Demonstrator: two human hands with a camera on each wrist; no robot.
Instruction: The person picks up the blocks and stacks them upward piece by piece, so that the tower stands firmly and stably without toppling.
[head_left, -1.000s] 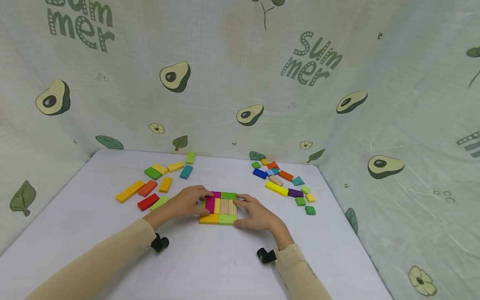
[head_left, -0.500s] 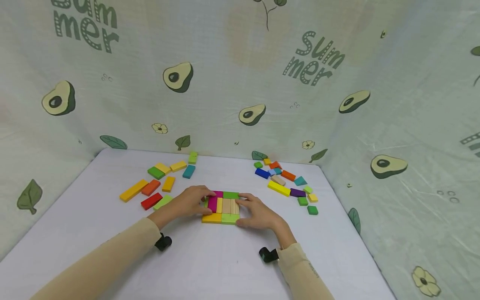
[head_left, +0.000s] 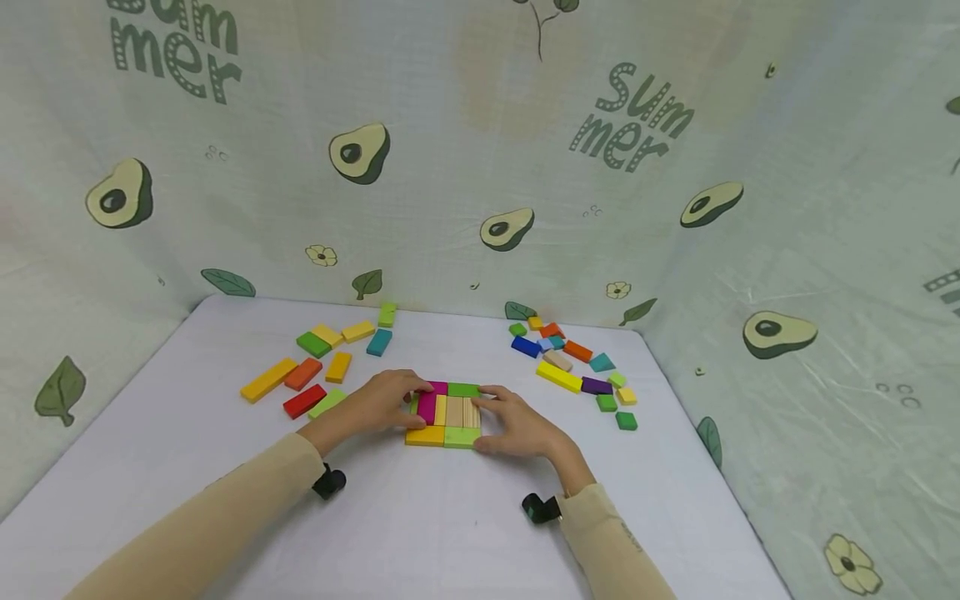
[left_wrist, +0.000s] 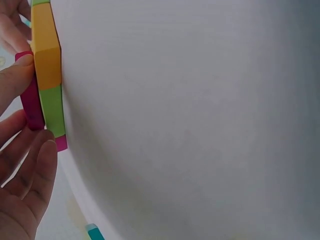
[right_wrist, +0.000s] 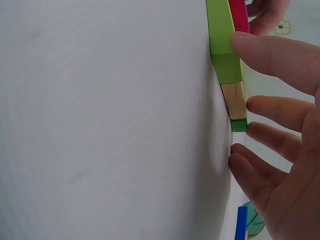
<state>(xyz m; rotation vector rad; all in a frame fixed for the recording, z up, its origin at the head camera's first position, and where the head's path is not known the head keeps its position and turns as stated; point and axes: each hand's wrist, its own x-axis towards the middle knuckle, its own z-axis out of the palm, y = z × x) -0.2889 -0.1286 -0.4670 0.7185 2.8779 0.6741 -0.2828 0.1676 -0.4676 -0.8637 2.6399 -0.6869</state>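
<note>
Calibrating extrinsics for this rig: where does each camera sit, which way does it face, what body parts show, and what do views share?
Head: worn high, facing forward and down at the white table; both beige sleeves, left hand and right hand flank the flat square of coloured wooden blocks.
Left wrist: low at table level, facing the square's edge; left fingers show.
Right wrist: low, facing the opposite edge; right fingers show.
Shared: all three see the square; each wrist view also glimpses the other hand.

Flat multicoloured block square (head_left: 447,414), table-centre
</note>
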